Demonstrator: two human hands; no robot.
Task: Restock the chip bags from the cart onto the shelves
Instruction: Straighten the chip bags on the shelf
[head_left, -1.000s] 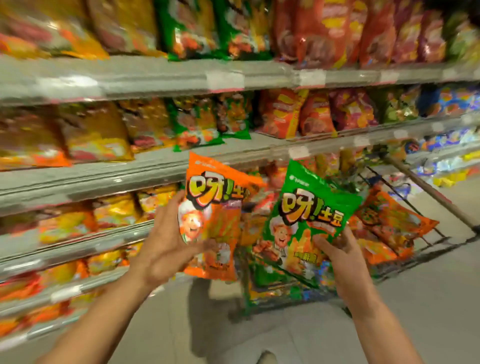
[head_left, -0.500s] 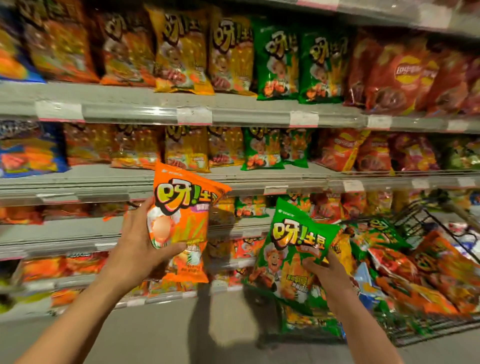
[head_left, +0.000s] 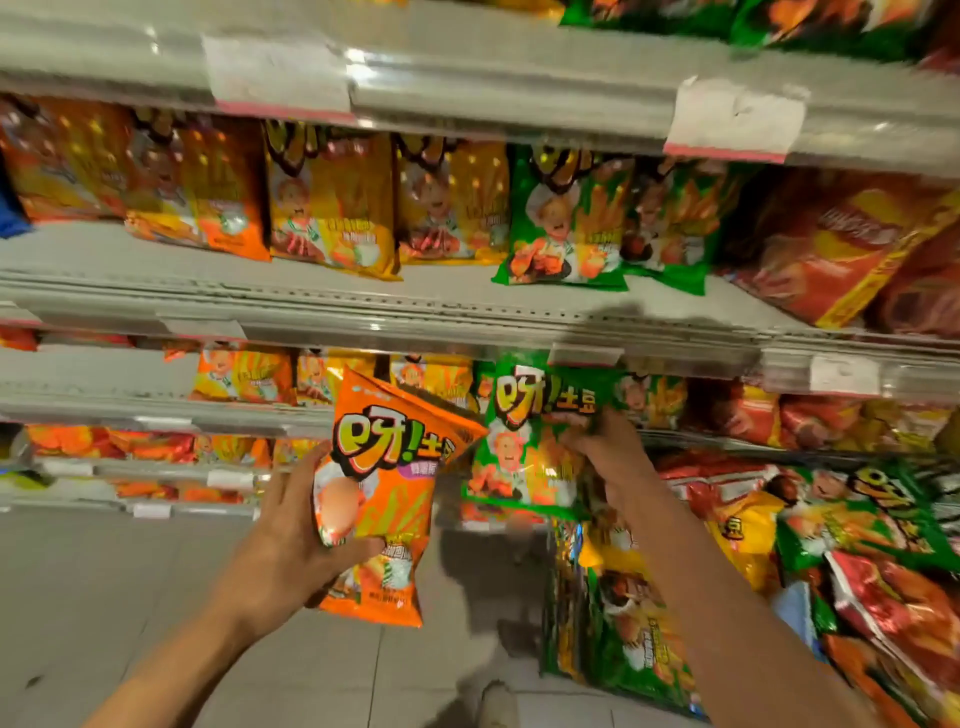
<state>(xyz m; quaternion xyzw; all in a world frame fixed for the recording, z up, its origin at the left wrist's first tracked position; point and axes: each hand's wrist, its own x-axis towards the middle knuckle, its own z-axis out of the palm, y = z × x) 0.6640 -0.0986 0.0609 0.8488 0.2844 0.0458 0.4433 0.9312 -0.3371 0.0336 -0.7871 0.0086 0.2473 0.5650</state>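
Here, 2 chip bags are held up before the snack shelves (head_left: 467, 317): an orange bag (head_left: 382, 499) gripped in the left hand (head_left: 291, 540) and a green bag (head_left: 524, 441) pinched by the right hand (head_left: 608, 457), above the heaped cart (head_left: 779, 571) at right.

You face grey metal shelving (head_left: 363, 306) running in tiers across the aisle, with white price tags (head_left: 735, 120) edged in red clipped to its front rails. Below lies a pale tiled floor (head_left: 104, 597), dimly lit, with shadows.
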